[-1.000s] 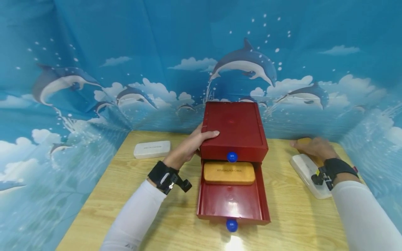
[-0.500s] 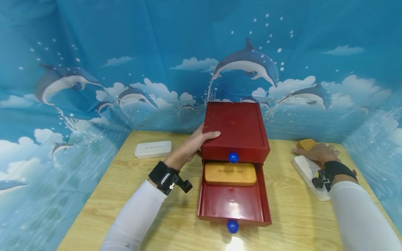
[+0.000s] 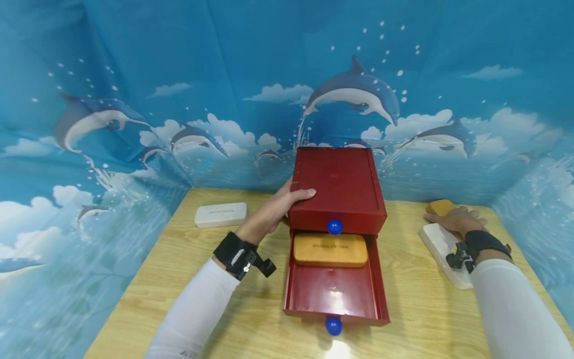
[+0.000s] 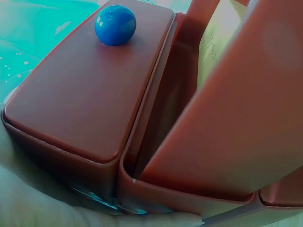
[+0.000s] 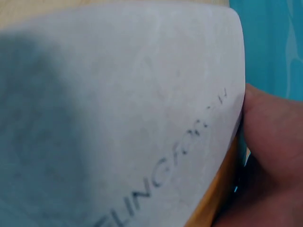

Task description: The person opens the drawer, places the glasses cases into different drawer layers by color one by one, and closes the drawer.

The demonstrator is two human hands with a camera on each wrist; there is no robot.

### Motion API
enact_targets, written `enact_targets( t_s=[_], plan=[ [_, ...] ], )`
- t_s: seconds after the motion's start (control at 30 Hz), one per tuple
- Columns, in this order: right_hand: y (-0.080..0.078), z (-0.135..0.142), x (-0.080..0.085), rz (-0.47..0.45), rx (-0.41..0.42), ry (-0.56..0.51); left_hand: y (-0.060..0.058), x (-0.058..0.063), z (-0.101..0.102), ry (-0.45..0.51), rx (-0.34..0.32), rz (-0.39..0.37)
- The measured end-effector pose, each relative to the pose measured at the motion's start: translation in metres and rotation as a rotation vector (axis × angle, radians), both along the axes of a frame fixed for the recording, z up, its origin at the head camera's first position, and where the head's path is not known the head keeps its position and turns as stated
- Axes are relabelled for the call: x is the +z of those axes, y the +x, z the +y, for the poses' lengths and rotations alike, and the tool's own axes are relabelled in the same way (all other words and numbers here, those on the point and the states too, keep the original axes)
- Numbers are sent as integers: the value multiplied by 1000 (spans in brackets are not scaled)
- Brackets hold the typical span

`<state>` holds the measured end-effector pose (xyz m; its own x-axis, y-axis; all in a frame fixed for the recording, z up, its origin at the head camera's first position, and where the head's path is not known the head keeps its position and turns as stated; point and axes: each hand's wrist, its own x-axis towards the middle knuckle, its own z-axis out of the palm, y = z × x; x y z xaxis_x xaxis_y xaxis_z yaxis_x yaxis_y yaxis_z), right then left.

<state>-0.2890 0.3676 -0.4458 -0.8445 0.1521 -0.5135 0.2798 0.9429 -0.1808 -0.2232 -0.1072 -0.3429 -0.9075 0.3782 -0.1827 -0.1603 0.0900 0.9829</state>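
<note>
My left hand grips the left side of a red two-drawer box, its thumb over the top edge. The lower drawer stands pulled out, with a yellow oblong case lettered on top at its back. The upper drawer, with a blue knob, is closed. At the table's far right, my right hand rests over a second yellow case, fingers spread and thumb pointing left. A white case lies beneath that wrist; the right wrist view has the thumb at its edge.
Another white case lies on the wooden table, left of the box. A blue dolphin-print curtain hangs behind the table and at both sides. The pulled-out drawer with its lower blue knob juts toward me.
My right hand's fingers have loosened and spread over the yellow case, whose far end now shows more. The left hand still grips the box. The whole view has shifted slightly.
</note>
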Motion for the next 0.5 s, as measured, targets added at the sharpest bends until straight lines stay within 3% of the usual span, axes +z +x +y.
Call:
enact_targets(
  t_s=[0.27,0.5],
  plan=[
    [-5,11,-8,60,151,103,0,1,1,-10,-2,-3],
    [-6,17,-6,120,202,-5,0,0,0,-10,4,0]
  ],
)
